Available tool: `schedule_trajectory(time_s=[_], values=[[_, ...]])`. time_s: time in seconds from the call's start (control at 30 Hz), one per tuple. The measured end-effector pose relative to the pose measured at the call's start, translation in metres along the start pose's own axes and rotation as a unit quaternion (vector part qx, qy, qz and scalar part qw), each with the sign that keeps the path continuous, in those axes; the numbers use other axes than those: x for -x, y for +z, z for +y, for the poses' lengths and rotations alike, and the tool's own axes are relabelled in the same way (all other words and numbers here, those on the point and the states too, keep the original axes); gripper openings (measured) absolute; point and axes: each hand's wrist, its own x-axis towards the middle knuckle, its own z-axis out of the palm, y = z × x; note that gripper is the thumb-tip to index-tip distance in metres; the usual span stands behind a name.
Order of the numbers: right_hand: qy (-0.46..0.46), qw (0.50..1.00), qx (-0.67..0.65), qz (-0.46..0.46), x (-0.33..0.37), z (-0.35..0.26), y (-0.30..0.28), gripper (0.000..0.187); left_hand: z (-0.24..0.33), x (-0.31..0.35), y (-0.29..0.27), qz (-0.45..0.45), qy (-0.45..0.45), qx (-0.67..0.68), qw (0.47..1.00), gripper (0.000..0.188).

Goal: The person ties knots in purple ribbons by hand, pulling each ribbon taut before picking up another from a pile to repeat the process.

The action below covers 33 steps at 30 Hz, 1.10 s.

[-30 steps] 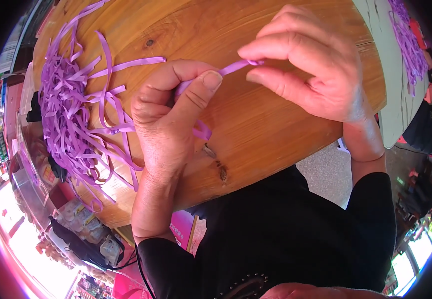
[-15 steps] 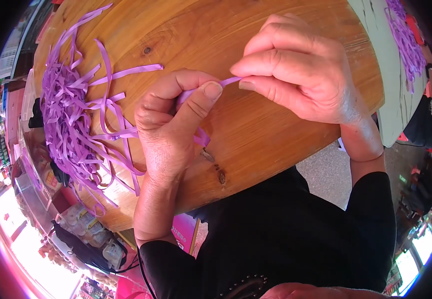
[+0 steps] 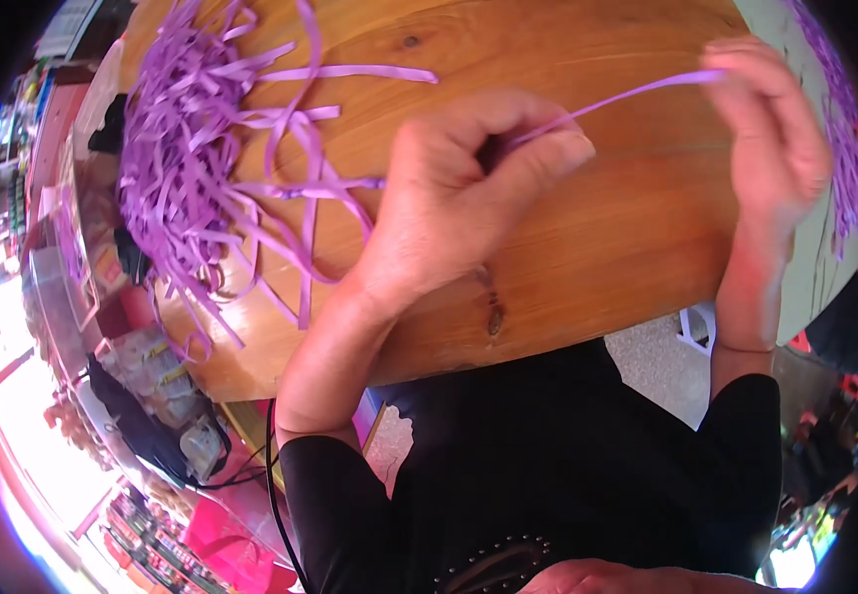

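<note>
Ribbon (image 3: 681, 79), purple, stretches above the wooden table (image 3: 627, 228), pinched between the left hand's (image 3: 469, 188) thumb and forefinger and, at right, the right hand's (image 3: 775, 139) blurred fingertips; a tangled ribbon heap (image 3: 177, 148) lies left.

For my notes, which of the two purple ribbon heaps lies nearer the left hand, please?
The purple ribbon heap on the brown wooden tabletop; the other heap is beyond the right hand.
</note>
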Motion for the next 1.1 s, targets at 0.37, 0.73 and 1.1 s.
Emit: schedule_trajectory(time_s=[0.37, 0.73, 1.1], values=[[0.092, 0.878, -0.442, 0.159, -0.031, 0.046, -0.043, 0.017, 0.004, 0.025, -0.057, 0.065, 0.020, -0.056, 0.996, 0.017], [-0.201, 0.948, 0.176, -0.172, -0.023, -0.043, 0.056, 0.050, 0.011, 0.044, -0.053, 0.023, 0.002, 0.009, 1.000, 0.017], [-0.250, 0.951, -0.004, -0.184, 0.001, -0.056, 0.089, 0.030, 0.011, 0.046, -0.042, -0.041, 0.167, -0.198, 0.965, 0.013]])
